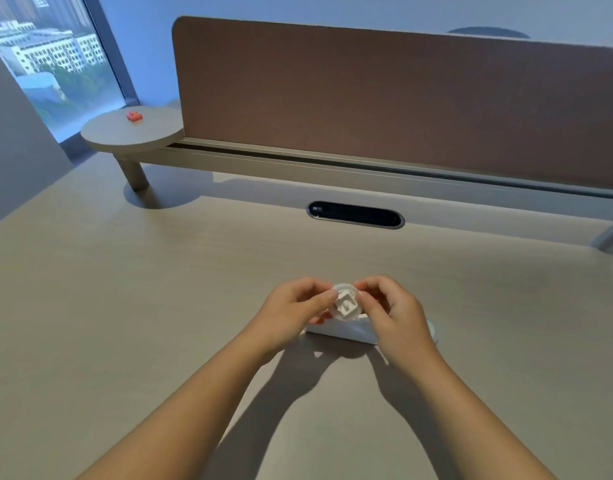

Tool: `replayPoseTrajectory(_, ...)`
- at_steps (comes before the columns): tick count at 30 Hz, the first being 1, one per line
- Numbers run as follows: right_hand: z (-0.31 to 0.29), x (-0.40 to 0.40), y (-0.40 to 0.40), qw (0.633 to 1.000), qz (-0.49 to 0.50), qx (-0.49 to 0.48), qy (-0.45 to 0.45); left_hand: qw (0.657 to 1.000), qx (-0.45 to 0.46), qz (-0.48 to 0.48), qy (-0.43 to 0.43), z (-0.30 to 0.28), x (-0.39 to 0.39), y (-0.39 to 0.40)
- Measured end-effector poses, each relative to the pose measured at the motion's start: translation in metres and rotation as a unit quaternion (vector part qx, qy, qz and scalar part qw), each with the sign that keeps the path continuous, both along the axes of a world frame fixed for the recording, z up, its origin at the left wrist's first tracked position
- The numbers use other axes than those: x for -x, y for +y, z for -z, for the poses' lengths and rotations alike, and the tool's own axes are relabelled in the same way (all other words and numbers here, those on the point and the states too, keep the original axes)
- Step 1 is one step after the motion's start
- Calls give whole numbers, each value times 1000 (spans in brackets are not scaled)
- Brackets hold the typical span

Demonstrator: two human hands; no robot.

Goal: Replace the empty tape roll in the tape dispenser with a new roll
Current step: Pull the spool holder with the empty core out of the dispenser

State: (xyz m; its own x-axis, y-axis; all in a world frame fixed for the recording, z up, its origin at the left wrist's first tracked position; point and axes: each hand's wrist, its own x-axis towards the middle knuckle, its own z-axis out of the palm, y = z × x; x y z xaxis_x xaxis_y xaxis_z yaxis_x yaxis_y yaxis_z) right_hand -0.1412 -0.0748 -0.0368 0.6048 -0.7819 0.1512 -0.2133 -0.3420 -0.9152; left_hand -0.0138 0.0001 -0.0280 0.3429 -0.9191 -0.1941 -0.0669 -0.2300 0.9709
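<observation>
Above white dispenser (336, 330), left hand (291, 311), right hand (390, 311), both pinching tape roll (346, 303)

No text can be read; the small label on the black cable slot (355, 214) is too blurred

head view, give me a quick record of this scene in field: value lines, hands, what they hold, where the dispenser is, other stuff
left hand: left hand pinching the left edge of the round white spool
right hand: right hand pinching the spool's right edge
spool: lifted above the dispenser, flat face toward the camera; whether tape is on it cannot be told
dispenser: white tape dispenser on the desk, partly hidden by the hands
far left: small orange object on the round side shelf
behind: brown divider panel; dark oval cable port
</observation>
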Motion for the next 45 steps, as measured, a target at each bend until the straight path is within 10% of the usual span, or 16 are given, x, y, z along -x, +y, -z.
replayPoseTrajectory(13, 22, 24, 101, 935, 59, 348, 22, 983, 156, -51, 87, 29, 39, 85)
replayPoseTrajectory(29, 13, 52, 122, 865, 26, 491, 105, 968, 205, -73, -125, 20, 67, 116)
replayPoseTrajectory(38, 34, 55, 84, 888, 45, 455, 48, 960, 225, -72, -150, 37, 66, 75)
replayPoseTrajectory(42, 41, 57, 70, 973, 74, 202, -78, 970, 205, -58, -113, 48, 65, 52)
replayPoseTrajectory(45, 55, 61, 51, 971, 119, -33, -206, 978, 124, -62, -154, 63, 54, 33)
